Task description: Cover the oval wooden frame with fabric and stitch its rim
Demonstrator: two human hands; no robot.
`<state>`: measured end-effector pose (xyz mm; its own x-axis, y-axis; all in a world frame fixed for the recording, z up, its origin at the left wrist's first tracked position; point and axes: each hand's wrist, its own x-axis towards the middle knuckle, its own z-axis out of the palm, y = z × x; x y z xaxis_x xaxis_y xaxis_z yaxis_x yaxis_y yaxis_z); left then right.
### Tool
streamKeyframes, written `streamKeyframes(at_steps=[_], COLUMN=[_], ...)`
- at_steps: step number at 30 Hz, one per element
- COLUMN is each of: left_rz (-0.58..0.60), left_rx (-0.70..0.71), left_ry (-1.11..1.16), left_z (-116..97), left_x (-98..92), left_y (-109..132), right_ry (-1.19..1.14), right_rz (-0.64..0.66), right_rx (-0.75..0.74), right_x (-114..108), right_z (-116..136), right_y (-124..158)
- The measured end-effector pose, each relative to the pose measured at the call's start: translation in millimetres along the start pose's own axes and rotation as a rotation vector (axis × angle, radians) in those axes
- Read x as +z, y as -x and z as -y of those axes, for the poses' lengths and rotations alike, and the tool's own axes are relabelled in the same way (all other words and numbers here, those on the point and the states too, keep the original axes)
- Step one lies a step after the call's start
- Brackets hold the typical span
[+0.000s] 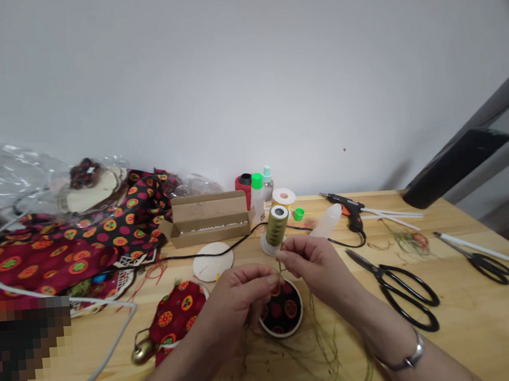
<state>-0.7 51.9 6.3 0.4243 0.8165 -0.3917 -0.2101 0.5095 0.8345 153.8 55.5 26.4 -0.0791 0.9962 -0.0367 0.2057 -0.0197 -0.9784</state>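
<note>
My left hand (242, 291) is closed in a pinch on olive-green thread, above a round piece covered in dark patterned fabric (282, 314) with a pale rim. Close beside it, my right hand (311, 262) pinches the same thread between thumb and fingertips. Loose strands of olive-green thread (331, 349) trail over the table below both hands. Just behind the fingers stands a spool of olive-green thread (277, 227). A red patterned fabric piece (176, 311) lies left of my left hand, with a brass-coloured bell (144, 350) at its edge.
Large black-handled scissors (392, 285) lie right of my right hand, with smaller scissors (484, 260) beyond. A glue gun (348, 206), a translucent bottle (327, 220) and an open cardboard box (211, 226) stand behind. Patterned cloth (65, 249) is heaped at left. A white cable (112, 348) crosses there.
</note>
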Motion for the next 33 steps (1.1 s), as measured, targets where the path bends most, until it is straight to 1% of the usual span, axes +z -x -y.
streamKeyframes(at_steps=[5, 10, 17, 22, 27, 33], left_rz=[0.010, -0.014, -0.038, -0.051, -0.045, -0.046], left_rx=[-0.019, -0.005, -0.016, 0.008, -0.006, 0.014], left_ry=[-0.016, 0.000, 0.000, -0.001, -0.016, -0.003], left_z=[-0.7, 2.6, 1.0, 0.6, 0.9, 1.1], left_x=[-1.0, -1.4, 1.3, 2.5, 1.9, 2.6], left_y=[0.2, -0.4, 1.0, 1.0, -0.2, -0.9], right_ry=[-0.057, -0.094, -0.079, -0.081, -0.086, -0.084], right_rz=[0.012, 0.017, 0.019, 0.011, 0.016, 0.020], right_rx=[0.020, 0.033, 0.019, 0.010, 0.016, -0.005], right_x=[0.3, 0.4, 0.7, 0.9, 0.6, 0.4], right_z=[-0.6, -2.0, -0.8, -0.7, -1.8, -1.5], right_y=[-0.8, -1.3, -1.3, -1.6, -2.1, -0.8])
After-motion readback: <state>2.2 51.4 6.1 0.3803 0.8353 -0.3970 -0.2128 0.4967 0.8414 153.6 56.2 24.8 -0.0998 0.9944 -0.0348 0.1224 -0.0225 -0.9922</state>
